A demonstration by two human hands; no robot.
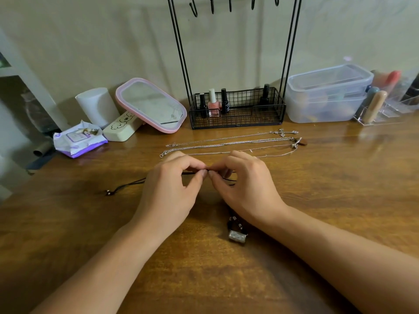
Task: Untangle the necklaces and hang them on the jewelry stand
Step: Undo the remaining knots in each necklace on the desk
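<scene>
A black cord necklace (129, 185) lies across the middle of the wooden table (328, 177). My left hand (172, 189) and my right hand (244, 186) both pinch the cord where their fingertips meet. Its beaded silver pendant (237, 232) rests below my right wrist, and its loose end trails to the left. Three silver chains (226, 143) lie stretched out side by side behind my hands, one with a cross pendant (283, 132). The black wire jewelry stand (237, 109) rises at the back, its hooks (212, 6) bare at the top edge.
Nail polish bottles (213, 105) fill the stand's basket. To the left stand a pink-framed mirror (152, 105), a white cylinder (97, 106), a cream case (120, 129) and a wipes pack (79, 141). A clear lidded box (326, 94) and an acrylic organiser (385, 103) are at the right.
</scene>
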